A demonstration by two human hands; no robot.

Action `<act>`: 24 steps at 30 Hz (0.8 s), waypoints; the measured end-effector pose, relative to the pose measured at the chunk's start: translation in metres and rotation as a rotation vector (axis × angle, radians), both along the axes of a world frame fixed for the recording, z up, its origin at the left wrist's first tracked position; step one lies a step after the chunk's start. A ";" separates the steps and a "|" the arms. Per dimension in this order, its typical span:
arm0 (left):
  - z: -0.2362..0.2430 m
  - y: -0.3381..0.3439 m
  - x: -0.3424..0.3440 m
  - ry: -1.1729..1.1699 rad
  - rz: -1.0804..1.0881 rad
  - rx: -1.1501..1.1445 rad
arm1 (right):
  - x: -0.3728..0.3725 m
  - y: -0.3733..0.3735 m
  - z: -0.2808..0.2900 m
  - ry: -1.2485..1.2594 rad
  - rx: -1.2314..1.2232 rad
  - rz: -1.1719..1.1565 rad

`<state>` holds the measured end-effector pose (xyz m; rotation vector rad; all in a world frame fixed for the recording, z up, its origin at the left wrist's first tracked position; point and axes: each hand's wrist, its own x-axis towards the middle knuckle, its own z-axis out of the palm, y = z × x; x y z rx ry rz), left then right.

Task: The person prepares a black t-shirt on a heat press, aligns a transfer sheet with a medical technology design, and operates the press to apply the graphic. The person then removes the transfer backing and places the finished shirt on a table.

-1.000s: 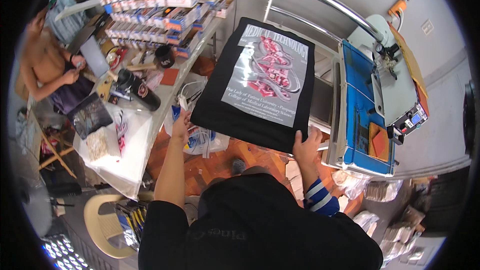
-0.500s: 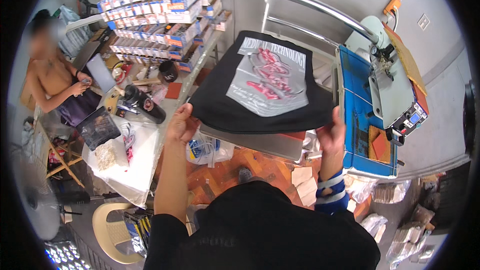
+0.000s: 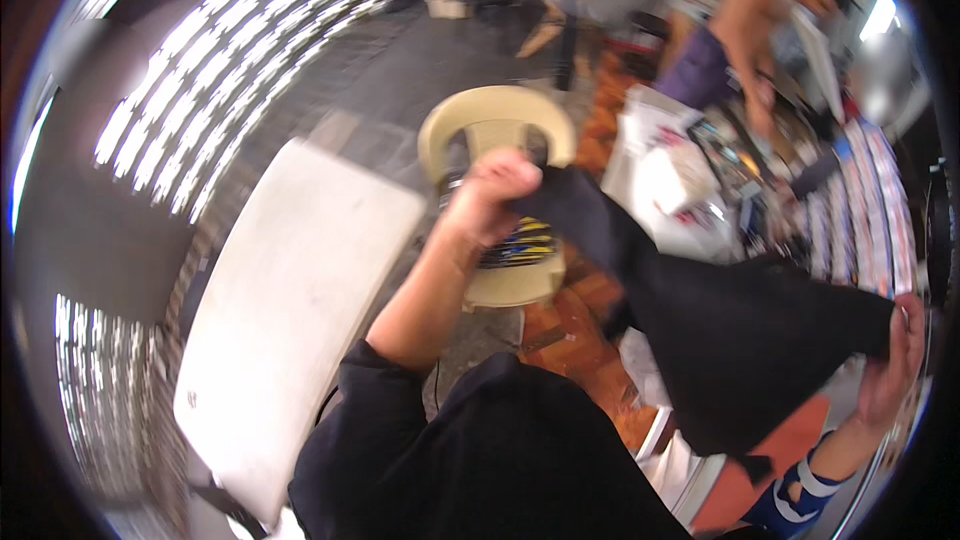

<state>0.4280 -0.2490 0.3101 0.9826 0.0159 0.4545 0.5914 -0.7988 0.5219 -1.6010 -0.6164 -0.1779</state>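
Note:
A black T-shirt (image 3: 740,340) hangs stretched between my two hands, its body drooping in the middle. My left hand (image 3: 495,190) is closed on one end of the cloth, above the cream plastic chair (image 3: 500,105). At the far right, my right hand (image 3: 893,365) grips the opposite corner with its fingers over the edge. Only plain black fabric shows; the printed side is turned out of sight. The picture is smeared by motion.
A long white table (image 3: 300,270) stands to my left. Black and yellow packets lie on the chair seat. Ahead to the right, a cluttered white work table (image 3: 640,155) stands before a bare-chested person (image 3: 745,30) bending over it. Beneath the shirt is a red-orange board (image 3: 745,495).
My view has swung left, away from the press. The T-shirt, held flat with its print up before, has been lifted away and now hangs between my spread hands.

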 end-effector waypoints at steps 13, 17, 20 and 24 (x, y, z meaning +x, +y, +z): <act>0.054 0.186 -0.466 0.285 1.225 0.257 | -0.113 0.589 -0.205 0.735 -0.142 0.859; -0.056 0.165 -0.518 0.851 1.293 0.265 | -0.145 0.638 -0.307 0.556 -0.260 0.862; -0.106 0.125 -0.486 1.690 1.181 0.824 | -0.158 0.597 -0.348 -0.089 -0.649 0.810; -0.214 0.134 -0.395 1.551 1.005 1.190 | -0.109 0.492 -0.391 -0.318 -0.915 1.016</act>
